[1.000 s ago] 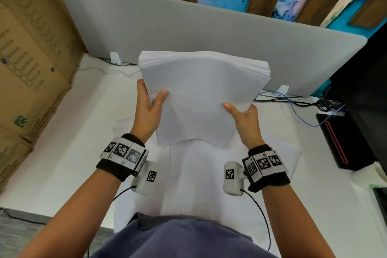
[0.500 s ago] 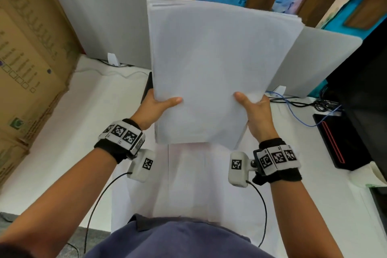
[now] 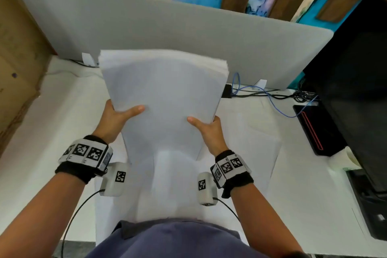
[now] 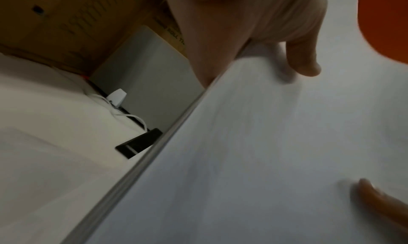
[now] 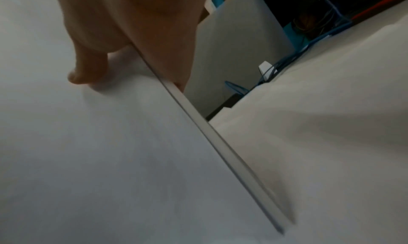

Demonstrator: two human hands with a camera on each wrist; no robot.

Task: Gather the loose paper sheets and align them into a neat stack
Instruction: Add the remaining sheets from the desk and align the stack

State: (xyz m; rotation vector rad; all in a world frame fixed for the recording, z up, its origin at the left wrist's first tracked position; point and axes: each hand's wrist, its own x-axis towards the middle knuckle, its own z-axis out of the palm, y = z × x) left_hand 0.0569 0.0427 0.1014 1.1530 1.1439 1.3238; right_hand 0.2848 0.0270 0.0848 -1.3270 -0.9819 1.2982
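Observation:
A thick stack of white paper sheets [image 3: 165, 92] stands tilted above the white desk [image 3: 62, 123], its top edge leaning away from me. My left hand [image 3: 117, 117] grips its left edge, thumb on the near face, fingers hidden behind. My right hand [image 3: 206, 129] grips the right edge the same way. The left wrist view shows the stack's side edge [image 4: 167, 139] under my left thumb [image 4: 304, 62]; the right wrist view shows the stack's other edge [image 5: 209, 130] beside my right thumb [image 5: 88, 68]. More loose sheets [image 3: 251, 142] lie flat on the desk under the stack.
A grey divider panel [image 3: 167, 27] stands behind the desk. Cardboard boxes [image 3: 18, 48] are at the left. At the right are a black monitor [image 3: 356, 73], a black device with a red stripe [image 3: 314, 130] and tangled cables [image 3: 272, 92]. A small black object [image 4: 139, 143] lies near the divider.
The stack was raised high in front of the divider half a second ago; it has now come back down toward the desk, both hands still holding its sides.

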